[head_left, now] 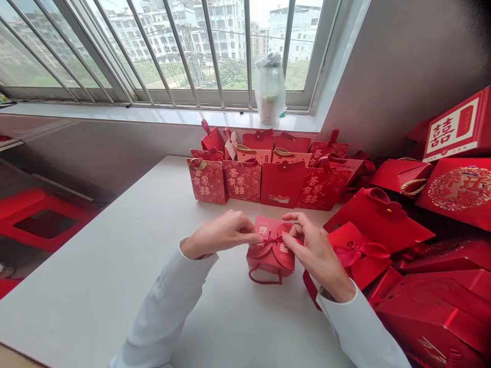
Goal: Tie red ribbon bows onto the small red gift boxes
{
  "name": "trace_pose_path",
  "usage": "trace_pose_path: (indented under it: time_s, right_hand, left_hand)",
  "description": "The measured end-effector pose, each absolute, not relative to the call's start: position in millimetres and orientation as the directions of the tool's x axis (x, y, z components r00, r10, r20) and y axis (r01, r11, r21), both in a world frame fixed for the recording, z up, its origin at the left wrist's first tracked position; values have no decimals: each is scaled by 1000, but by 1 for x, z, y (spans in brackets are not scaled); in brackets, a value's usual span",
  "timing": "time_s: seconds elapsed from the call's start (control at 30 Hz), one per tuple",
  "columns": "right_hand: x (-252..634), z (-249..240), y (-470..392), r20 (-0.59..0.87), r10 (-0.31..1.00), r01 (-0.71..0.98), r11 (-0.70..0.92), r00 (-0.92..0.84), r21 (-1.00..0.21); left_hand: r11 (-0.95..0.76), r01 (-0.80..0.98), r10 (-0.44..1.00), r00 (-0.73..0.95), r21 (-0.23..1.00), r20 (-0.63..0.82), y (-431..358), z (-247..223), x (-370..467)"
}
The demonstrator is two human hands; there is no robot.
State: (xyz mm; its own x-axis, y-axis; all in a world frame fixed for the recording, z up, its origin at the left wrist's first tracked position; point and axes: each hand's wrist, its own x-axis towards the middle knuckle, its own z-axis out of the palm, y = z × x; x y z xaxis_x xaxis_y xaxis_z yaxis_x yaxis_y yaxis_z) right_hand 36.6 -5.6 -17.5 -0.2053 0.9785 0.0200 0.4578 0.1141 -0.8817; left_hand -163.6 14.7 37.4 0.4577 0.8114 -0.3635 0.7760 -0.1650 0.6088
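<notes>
Left hand [226,233] and right hand [315,250], closed in pinches, grip either side of a red ribbon [273,239] knotted over a small red box [271,253], pale-lettered and round-flapped with a rope handle [265,282], just below frame center on a white worktop [115,255]; red gift bags [283,181] stand above center.

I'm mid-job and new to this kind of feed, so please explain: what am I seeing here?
No machine: these are a person's own two hands. The single picture comes from a camera worn on the head, looking forward and down. The left hand and right hand pinch a red ribbon over a small red box on the white table. Behind it stand rows of red boxes; more lie piled at the right.
</notes>
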Motion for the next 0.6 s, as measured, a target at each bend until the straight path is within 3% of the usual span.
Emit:
trace_pose_path:
  time_s: [0.17,0.37,0.6]
  right_hand:
    - [39,-19,-4,-2,977,393,84,-214,-916]
    - [43,-26,-3,-57,970,286,13,-234,-958]
    - [43,-28,-2,-60,973,306,12,-224,-952]
  left_hand:
    - [-98,706,800,475,701,-367,18,37,-163]
    - [55,440,742,582,896,-332,29,23,-165]
    - [-143,433,736,648,890,-197,31,23,-168]
